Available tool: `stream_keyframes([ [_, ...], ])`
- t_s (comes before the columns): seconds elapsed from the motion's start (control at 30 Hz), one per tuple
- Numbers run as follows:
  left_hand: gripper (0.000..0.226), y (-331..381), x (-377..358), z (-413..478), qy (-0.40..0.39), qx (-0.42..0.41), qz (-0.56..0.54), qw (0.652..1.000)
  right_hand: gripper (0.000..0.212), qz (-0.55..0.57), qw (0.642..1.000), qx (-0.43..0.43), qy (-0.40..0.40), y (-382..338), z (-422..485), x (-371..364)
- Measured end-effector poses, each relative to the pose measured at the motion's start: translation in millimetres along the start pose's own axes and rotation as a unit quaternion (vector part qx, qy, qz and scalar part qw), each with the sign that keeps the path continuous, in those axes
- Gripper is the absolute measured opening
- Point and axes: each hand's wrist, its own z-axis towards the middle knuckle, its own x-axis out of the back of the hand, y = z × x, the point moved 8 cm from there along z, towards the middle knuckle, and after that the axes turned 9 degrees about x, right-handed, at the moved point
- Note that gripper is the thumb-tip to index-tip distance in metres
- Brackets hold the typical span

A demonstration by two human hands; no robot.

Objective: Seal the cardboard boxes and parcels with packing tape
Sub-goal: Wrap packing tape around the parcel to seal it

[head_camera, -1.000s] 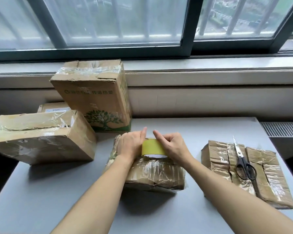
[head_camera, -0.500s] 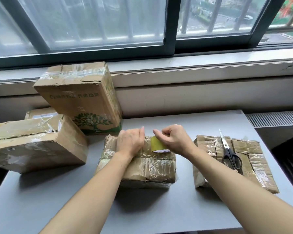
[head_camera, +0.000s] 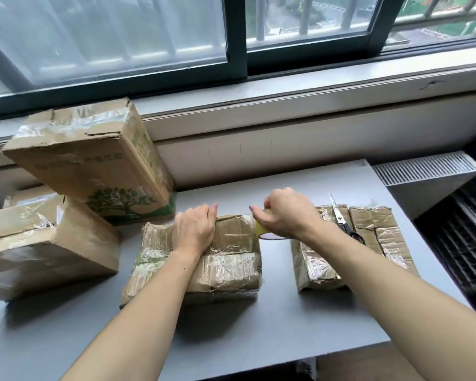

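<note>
Centrally, the middle parcel [head_camera: 226, 259] lies on the grey table [head_camera: 259, 331], toward the near edge, covered in wrinkled clear tape. The left hand [head_camera: 194, 229] rests flat on its top, fingers straight and close together, tips at the far edge, holding nothing. The right hand [head_camera: 286, 215] is at the parcel's upper right corner, fingers curled round the yellow tape roll [head_camera: 261, 229]. The roll is largely hidden under the palm; whether it touches the parcel cannot be told.

Just beside it on the right lies a flatter parcel [head_camera: 382, 237], also taped. Scissors [head_camera: 344, 224] rest on its top, black handles nearer the person, blades pointing toward the wall.

On the left end of the table lies a large box [head_camera: 52, 257] with loose tape along its top seam. Behind it a small labelled box [head_camera: 30, 196] is partly hidden. A tall box with a green tree print [head_camera: 94, 166] stands at the back left, below the window sill [head_camera: 313, 86].
</note>
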Motion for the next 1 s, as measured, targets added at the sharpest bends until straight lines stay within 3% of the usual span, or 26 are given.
stream_keyframes([
  [0.2, 0.058, 1, 0, -3, -0.008, -0.014, 0.011, 1.0, 0.061, -0.062, 0.998, 0.01, -0.015, 14, -9, -39],
  [0.37, 0.066, 24, -4, -3, -0.052, -0.053, 0.067, 0.995, 0.056, -0.031, 0.999, -0.022, -0.032, 30, -6, -55],
  [0.5, 0.055, 75, -15, -11, -0.09, -0.105, 0.033, 0.99, 0.053, -0.024, 0.999, -0.011, -0.039, 28, -1, -56],
  [0.63, 0.058, 90, -25, -10, -0.071, -0.057, 0.027, 0.995, 0.052, -0.021, 0.998, -0.021, -0.05, 42, -1, -66],
  [0.73, 0.066, 85, -27, -12, -0.046, -0.071, 0.039, 0.996, 0.052, -0.021, 0.997, -0.036, -0.062, 46, 1, -79],
  [0.8, 0.062, 87, -30, -7, -0.072, -0.073, 0.027, 0.994, 0.052, -0.015, 0.998, -0.036, -0.057, 45, 4, -83],
  [0.93, 0.043, 92, -21, -13, -0.093, -0.057, 0.036, 0.993, 0.052, 0.036, 0.996, -0.055, -0.057, 50, 0, -87],
  [1.0, 0.054, 91, -5, -20, -0.063, -0.022, 0.064, 0.996, 0.049, 0.089, 0.992, -0.054, -0.074, 52, -1, -91],
])
